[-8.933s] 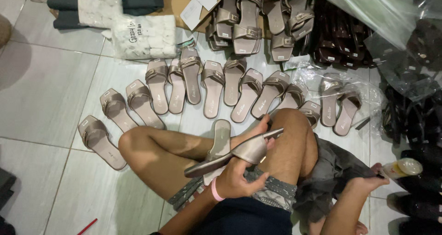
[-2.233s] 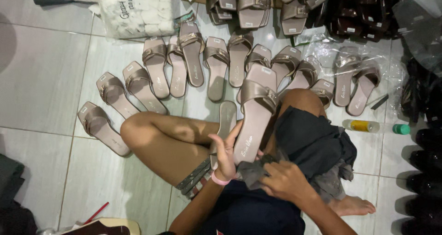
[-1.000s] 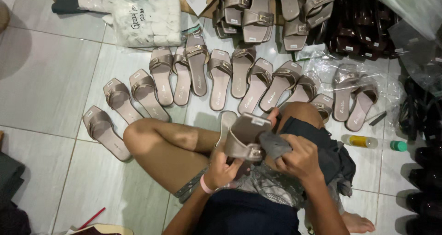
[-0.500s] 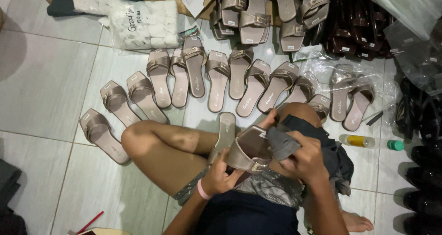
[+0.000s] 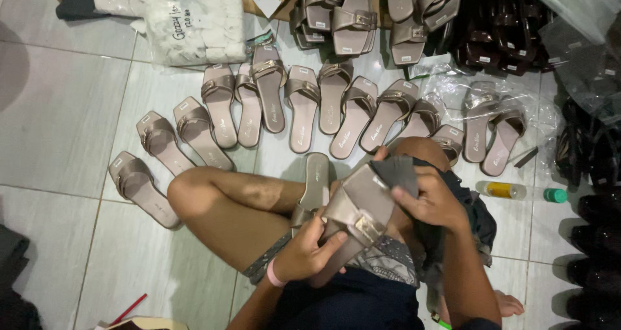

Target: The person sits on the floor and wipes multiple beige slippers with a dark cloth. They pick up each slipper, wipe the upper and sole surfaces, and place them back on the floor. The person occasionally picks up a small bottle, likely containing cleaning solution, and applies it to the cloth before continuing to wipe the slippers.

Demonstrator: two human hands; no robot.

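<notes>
The person sits cross-legged on the tiled floor (image 5: 58, 116), and both hands are clamped on things over the lap; the left hand (image 5: 309, 252) grips a taupe sandal (image 5: 359, 207) from below, thumb across its buckled strap, fingers curled around the sole; the right hand (image 5: 435, 200) presses a dark cloth (image 5: 396, 173) against the upper end of that sandal, fingers bent over the fabric. The sandal lies tilted, its buckle facing up, above the person's right thigh; just to the left of the sandal, a second taupe sandal (image 5: 317, 181) rests sole-up against the bent left knee. Beyond the held sandal a row of matching sandals (image 5: 304, 107) fans out on the floor, soles up-facing the camera with straps toward the far end; farther beyond, more taupe pairs (image 5: 352, 13) are stacked on cardboard. To the right of the held sandal a small clear bottle with yellow liquid (image 5: 501, 189) lies on its side, a green cap (image 5: 554, 195) just beside it; clear plastic wrap (image 5: 517, 103) lies under two sandals near there; dark shoes (image 5: 504, 32) pile up farther right. A white padded bag (image 5: 194, 29) sits far left of the stacked pairs.
</notes>
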